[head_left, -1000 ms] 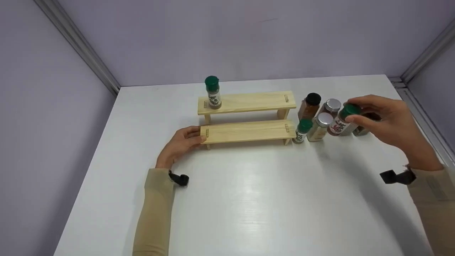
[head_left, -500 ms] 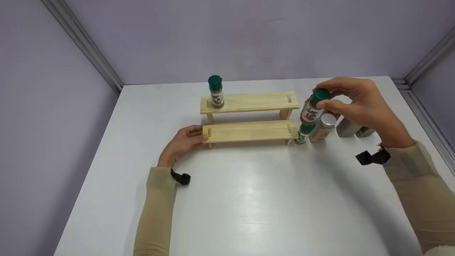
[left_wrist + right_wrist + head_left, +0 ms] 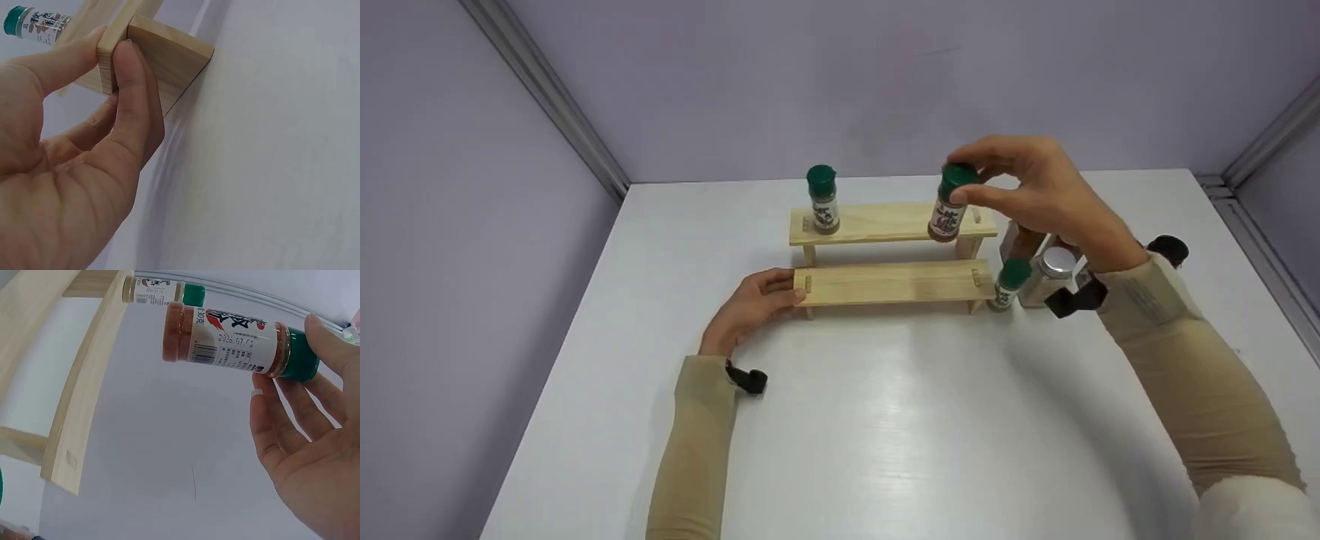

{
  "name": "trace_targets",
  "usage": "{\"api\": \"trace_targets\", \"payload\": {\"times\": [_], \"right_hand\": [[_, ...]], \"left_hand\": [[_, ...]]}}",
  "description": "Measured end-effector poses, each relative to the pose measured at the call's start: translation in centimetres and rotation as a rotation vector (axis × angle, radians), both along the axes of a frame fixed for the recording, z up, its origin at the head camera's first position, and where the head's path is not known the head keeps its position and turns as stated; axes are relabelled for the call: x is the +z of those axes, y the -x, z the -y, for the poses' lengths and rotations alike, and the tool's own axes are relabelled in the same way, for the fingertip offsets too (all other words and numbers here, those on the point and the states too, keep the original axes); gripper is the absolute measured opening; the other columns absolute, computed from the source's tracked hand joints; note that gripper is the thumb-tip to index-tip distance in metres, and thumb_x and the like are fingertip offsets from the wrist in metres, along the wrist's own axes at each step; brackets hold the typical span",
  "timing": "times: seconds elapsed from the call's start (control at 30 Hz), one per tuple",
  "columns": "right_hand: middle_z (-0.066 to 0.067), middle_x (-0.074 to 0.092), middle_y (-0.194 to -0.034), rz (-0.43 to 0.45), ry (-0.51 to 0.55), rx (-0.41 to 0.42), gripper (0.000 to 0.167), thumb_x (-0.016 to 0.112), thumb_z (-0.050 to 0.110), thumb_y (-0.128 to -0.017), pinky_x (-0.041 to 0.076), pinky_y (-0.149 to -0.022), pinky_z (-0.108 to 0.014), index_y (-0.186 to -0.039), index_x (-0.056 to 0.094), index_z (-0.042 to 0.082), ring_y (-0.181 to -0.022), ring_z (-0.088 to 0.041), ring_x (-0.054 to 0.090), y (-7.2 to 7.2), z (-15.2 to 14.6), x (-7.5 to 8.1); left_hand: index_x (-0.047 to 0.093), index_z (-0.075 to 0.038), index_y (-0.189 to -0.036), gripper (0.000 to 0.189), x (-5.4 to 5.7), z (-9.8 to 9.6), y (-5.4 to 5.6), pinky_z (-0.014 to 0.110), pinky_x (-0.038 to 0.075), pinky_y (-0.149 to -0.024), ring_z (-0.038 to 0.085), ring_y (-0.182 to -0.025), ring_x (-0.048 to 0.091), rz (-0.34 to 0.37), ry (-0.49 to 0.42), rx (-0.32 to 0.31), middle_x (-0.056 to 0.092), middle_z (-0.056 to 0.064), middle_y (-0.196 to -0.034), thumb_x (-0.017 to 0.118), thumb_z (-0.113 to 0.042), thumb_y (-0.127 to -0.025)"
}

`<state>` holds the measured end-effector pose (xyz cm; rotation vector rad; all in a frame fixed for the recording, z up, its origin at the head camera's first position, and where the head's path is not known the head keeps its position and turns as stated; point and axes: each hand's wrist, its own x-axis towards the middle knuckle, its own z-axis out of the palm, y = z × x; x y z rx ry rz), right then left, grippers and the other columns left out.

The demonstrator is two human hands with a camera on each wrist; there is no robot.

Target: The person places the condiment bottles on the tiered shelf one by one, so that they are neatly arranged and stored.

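My right hand (image 3: 1039, 187) grips the green cap of a spice jar (image 3: 225, 340) filled with reddish powder. In the head view this jar overlaps the right part of the rear, higher wooden shelf (image 3: 885, 222); the right wrist view shows it apart from the wood. My left hand (image 3: 750, 307) pinches the left end of the front, lower wooden shelf (image 3: 892, 283), thumb on top and fingers beneath, as the left wrist view shows. Another green-capped spice jar (image 3: 823, 201) stands upright at the left end of the rear shelf.
Right of the shelves several more jars stand on the white table (image 3: 840, 435): a small green-capped jar (image 3: 1010, 283), a silver-lidded jar (image 3: 1050, 274) and others partly hidden behind my right forearm. A pale wall (image 3: 780, 90) rises behind the table.
My right hand has lifted the spice jar out of the group at the right and carried it left to the rear shelf. The left hand keeps its grip on the front shelf.
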<state>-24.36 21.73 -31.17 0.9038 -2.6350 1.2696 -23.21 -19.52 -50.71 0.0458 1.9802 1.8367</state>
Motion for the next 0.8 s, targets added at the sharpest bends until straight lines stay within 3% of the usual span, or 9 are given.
{"api": "trace_targets", "payload": {"times": [0.37,0.53,0.8], "right_hand": [[-0.008,0.075,-0.123,-0.041,0.021,0.146,0.038,0.076,0.022,-0.102,0.055,-0.1,-0.025,-0.138,0.071,0.009,-0.112,-0.015,0.068,3.7,6.8,0.4],[-0.008,0.075,-0.12,-0.006,0.042,0.15,0.038,0.077,0.02,-0.101,0.055,-0.099,-0.028,-0.136,0.072,0.007,-0.109,-0.014,0.067,4.8,8.1,0.2],[-0.009,0.076,-0.119,0.017,0.043,0.139,0.039,0.076,0.025,-0.102,0.055,-0.095,-0.027,-0.136,0.072,0.007,-0.109,-0.015,0.067,6.2,9.4,-1.8]], "left_hand": [[0.049,-0.001,-0.155,0.064,0.1,-0.2,0.2,0.034,0.056,-0.107,0.027,-0.129,0.063,0.017,0.049,0.013,0.059,0.018,-0.149,0.077,-0.02,-0.1],[0.05,-0.001,-0.154,0.061,0.2,-0.5,0.2,0.035,0.056,-0.108,0.026,-0.129,0.063,0.021,0.048,0.033,0.06,0.017,-0.148,0.076,-0.016,-0.101],[0.05,0.0,-0.154,0.06,0.1,-0.2,-0.1,0.032,0.056,-0.104,0.024,-0.126,0.063,0.009,0.049,0.019,0.059,0.019,-0.149,0.075,-0.015,-0.101]]}}
